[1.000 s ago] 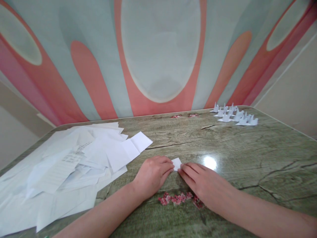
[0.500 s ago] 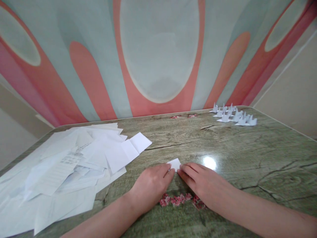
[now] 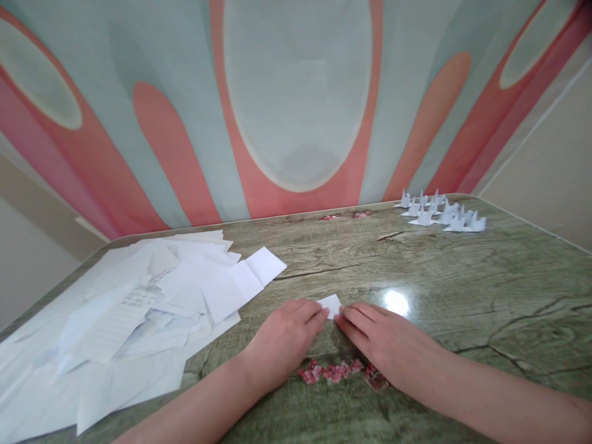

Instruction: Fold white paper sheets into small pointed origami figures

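Note:
A small folded piece of white paper (image 3: 331,304) is on the table in front of me, partly covered by my fingers. My left hand (image 3: 289,336) pinches its left edge between thumb and fingers. At its right edge, the closed fingers of my right hand (image 3: 377,336) grip the paper too. Both wrists are low over the tabletop. The folds on the paper's underside are hidden.
A spread heap of loose white paper (image 3: 134,327), some sheets printed, covers the table's left side. Several folded white paper cranes (image 3: 448,214) stand at the far right. The wood-grain table (image 3: 361,259) meets a patterned wall covering (image 3: 296,92) behind.
The whole view has shifted slightly. Both hands keep their places at the paper's two sides, with only a slight change in the left fingers.

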A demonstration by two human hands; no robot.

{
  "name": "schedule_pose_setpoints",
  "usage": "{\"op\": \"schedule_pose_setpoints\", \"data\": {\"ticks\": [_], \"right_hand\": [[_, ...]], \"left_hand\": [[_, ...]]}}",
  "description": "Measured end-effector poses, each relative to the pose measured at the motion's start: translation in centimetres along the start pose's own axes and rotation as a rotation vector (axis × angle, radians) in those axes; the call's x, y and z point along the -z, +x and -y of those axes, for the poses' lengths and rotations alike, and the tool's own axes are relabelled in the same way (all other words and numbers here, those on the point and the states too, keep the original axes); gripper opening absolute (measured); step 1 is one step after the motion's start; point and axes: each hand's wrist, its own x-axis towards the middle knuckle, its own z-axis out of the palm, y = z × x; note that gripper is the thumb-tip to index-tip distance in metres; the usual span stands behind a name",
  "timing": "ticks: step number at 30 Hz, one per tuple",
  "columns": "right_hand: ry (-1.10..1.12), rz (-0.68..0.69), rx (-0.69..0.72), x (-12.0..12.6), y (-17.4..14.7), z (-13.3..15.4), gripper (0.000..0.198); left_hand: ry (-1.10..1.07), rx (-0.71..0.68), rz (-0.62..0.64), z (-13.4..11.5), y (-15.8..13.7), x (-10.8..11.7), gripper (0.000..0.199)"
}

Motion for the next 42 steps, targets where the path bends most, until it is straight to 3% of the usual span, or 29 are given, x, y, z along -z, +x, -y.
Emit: {"op": "schedule_pose_setpoints", "data": {"ticks": [11,16,25,42], "right_hand": [[0.091,0.014,-0.015,0.2,-0.1,-0.6,0.033],[0.145,0.060,0.011,0.7,0.0,-1.2,0.033],[0.148,0.041,0.026,0.2,-0.3,-1.3,0.033],[0.090,-0.004,0.024,-0.1,-0.3,-1.0,0.033]], "left_hand": [[-0.347,0.168,-0.095,0.8,1.7,0.3,0.009],[-0.471,0.214,-0.049,1.4,2.7,0.7,0.006],[-0.397,0.279,0.021,1.1,3.8,0.9,0.006],[-0.352,0.268,-0.023,0.9,3.6,0.2,0.004]]}}
